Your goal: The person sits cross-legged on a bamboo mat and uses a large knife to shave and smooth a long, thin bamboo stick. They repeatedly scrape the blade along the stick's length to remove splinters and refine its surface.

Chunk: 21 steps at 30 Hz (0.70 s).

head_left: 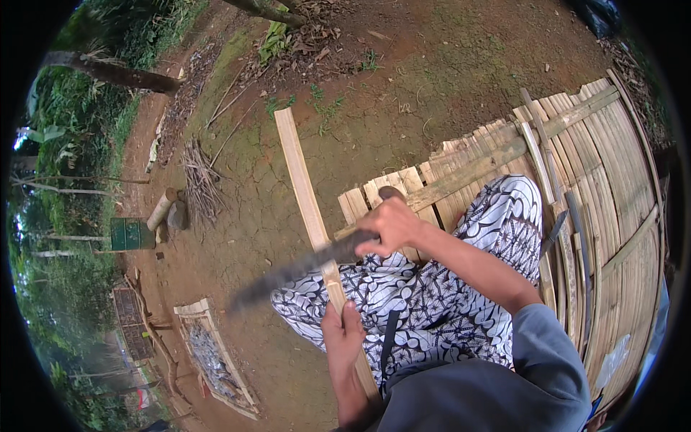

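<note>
My right hand (392, 225) is closed round the dark handle of a machete (299, 273). Its blade, smeared by motion, points down to the left and crosses over a long pale bamboo strip (299, 173). My left hand (344, 333) grips that strip below the blade, thumb lying along it. From beside my lap the strip reaches out over the ground. Whether the blade's edge touches the strip I cannot tell. Beneath both hands are my legs in black-and-white patterned cloth (425, 309).
A platform of bamboo slats (604, 180) lies to my right, with long strips (572, 266) and a dark blade (554, 230) on it. On the ground to the left are a stick bundle (200, 180), a green container (132, 234) and a wood-framed bed of grey ash-like material (248, 399).
</note>
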{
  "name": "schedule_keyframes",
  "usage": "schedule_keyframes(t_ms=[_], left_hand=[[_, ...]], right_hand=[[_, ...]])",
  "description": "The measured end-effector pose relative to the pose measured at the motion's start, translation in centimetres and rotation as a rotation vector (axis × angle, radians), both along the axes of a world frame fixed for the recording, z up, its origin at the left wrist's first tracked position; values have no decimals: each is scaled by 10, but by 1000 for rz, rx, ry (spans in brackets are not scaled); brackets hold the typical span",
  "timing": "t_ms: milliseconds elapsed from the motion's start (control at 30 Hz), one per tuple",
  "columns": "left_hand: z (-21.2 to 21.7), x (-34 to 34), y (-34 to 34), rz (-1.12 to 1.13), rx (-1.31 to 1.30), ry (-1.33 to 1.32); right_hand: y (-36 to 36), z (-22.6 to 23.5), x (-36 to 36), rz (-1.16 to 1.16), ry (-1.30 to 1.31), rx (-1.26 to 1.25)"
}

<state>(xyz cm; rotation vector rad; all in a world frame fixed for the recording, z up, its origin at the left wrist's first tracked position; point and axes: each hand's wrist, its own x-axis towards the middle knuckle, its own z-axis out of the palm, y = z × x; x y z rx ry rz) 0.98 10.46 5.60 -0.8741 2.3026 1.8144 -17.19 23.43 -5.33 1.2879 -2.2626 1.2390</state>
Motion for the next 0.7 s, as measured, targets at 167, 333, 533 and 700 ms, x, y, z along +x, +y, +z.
schedule_keyframes(t_ms=[167,333,533,700], left_hand=[[5,-3,5,-8,35,5],[3,3,11,-30,-1,-14],[3,0,16,-97,-45,23],[3,9,18,-112,-81,1]], right_hand=[[-4,15,12,35,-8,-82],[10,-3,-19,-68,-56,-29],[3,15,1,-3,75,-197],[21,-3,-32,-180,60,-125]])
